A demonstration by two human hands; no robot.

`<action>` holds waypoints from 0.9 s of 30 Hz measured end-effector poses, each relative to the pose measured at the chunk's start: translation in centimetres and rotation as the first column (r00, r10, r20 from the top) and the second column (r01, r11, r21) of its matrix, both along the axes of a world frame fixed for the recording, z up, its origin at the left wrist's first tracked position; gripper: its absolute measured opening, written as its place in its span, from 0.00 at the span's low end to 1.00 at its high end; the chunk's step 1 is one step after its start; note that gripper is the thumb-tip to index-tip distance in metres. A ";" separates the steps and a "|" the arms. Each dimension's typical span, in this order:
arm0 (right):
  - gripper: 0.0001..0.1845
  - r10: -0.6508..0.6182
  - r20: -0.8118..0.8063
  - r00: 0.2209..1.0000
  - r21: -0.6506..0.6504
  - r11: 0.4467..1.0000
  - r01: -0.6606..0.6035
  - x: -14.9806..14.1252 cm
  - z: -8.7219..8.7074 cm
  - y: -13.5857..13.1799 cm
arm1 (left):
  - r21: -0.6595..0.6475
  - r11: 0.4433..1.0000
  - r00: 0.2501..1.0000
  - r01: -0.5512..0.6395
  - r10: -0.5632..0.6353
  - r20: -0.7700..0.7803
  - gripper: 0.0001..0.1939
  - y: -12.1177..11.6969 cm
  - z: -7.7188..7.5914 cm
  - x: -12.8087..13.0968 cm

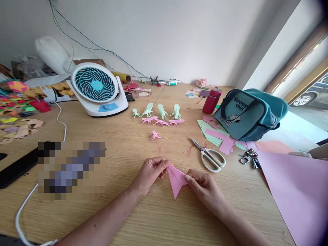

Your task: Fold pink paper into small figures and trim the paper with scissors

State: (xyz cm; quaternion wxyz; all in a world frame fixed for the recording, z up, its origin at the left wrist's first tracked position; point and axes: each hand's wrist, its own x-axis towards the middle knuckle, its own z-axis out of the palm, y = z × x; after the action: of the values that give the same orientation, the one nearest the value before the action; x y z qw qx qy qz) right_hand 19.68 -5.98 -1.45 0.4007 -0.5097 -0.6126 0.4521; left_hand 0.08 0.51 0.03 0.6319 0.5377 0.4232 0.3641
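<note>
A folded piece of pink paper (176,182) is stretched between my two hands above the wooden table, one pointed corner hanging down. My left hand (153,171) pinches its upper left tip between thumb and fingers. On the right side, my right hand (202,184) grips the paper's edge with the thumb on top. Beyond the hands sits a small pink folded paper figure (155,135). Farther back, several pink paper figures (161,122) lie in a row before several upright pale green ones (161,111). White-handled scissors (210,158) rest just beyond my right hand.
A white and blue fan (96,87) stands back left, near paper scraps (20,128). Toward the right are a red bottle (212,101), a teal bag (246,114), paper offcuts (222,140), keys (250,158) and large pink sheets (297,198). A white cable (24,208) runs along the left.
</note>
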 end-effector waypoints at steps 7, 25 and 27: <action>0.27 -0.001 0.005 1.000 -0.015 1.000 0.001 0.0 0.0 0.1 | 0.093 0.993 0.998 -0.068 0.068 -0.002 0.23 0.2 -0.2 0.1; 0.28 -0.090 -0.045 0.995 -0.010 0.996 0.090 0.3 -0.2 0.3 | -0.062 0.989 0.974 0.137 -0.123 0.188 0.26 -0.2 -0.4 -0.1; 0.27 -0.085 -0.044 0.995 -0.002 0.996 0.085 0.3 -0.2 0.3 | -0.067 0.990 0.975 0.122 -0.107 0.194 0.25 -0.2 -0.4 -0.1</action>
State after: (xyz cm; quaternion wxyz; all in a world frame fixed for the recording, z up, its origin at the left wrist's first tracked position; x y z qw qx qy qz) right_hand 19.97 -5.66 -1.69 0.4331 -0.5252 -0.5813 0.4457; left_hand -0.05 0.32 -0.32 0.7100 0.4988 0.3429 0.3598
